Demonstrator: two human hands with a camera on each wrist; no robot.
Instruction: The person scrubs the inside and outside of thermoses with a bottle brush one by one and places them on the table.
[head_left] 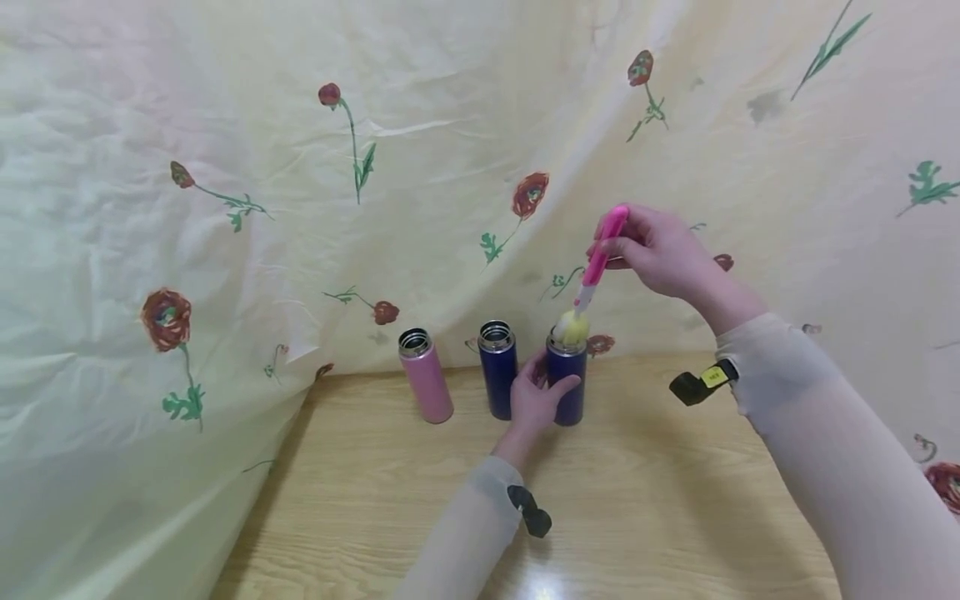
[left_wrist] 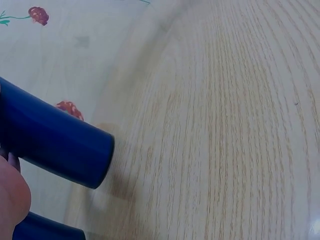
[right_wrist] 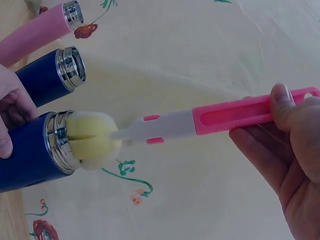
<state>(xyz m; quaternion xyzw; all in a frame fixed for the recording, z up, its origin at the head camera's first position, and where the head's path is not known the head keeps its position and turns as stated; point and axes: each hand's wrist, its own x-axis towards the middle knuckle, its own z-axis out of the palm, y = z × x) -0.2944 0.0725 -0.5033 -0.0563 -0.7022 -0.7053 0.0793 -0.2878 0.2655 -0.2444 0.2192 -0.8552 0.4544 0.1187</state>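
Note:
My right hand [head_left: 660,254] pinches the pink handle of a sponge bottle brush [right_wrist: 235,114] between thumb and fingers. The brush's yellow and white sponge head [right_wrist: 95,137] sits at the mouth of the right-hand blue bottle [right_wrist: 30,150], its lower part inside the metal neck and the rest bulging above it. My left hand [head_left: 536,400] grips that bottle around its body, thumb across the front. The bottle stands upright on the table, and its base also shows in the left wrist view.
A second uncapped blue bottle [head_left: 498,371] stands just left of the held one. Further left is an uncapped pink bottle [head_left: 427,379]. All stand near the back of the wooden table [head_left: 375,500], before a flowered cloth [head_left: 435,167] that hangs behind and along the left side.

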